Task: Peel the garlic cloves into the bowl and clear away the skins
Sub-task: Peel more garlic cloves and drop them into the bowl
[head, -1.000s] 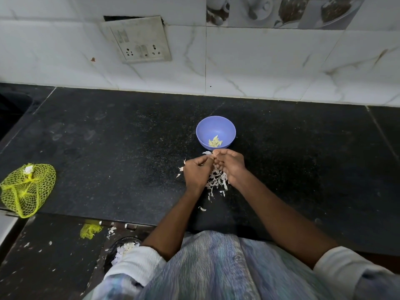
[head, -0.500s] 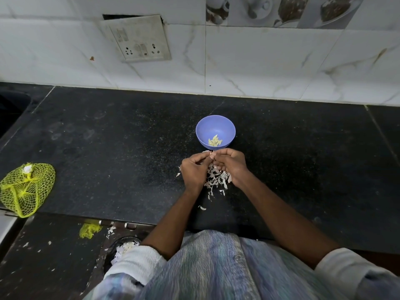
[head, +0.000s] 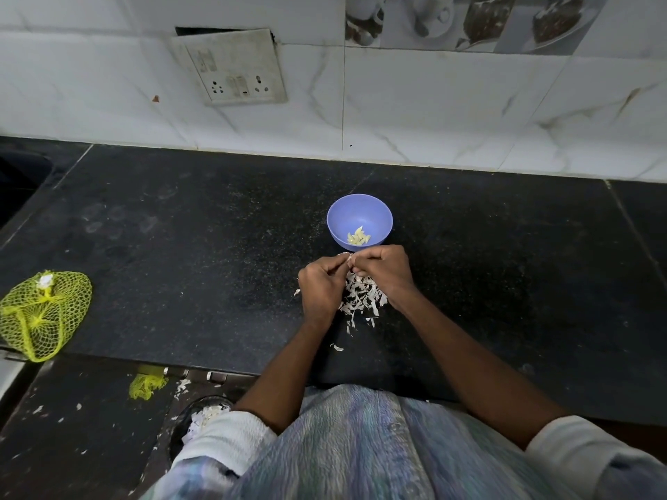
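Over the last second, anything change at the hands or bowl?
Barely. Left hand and right hand stay together just in front of the blue bowl, fingers still pinching a small garlic piece between them; only slight finger shifts. Peeled cloves in the bowl, skin pile and yellow net bag unchanged.
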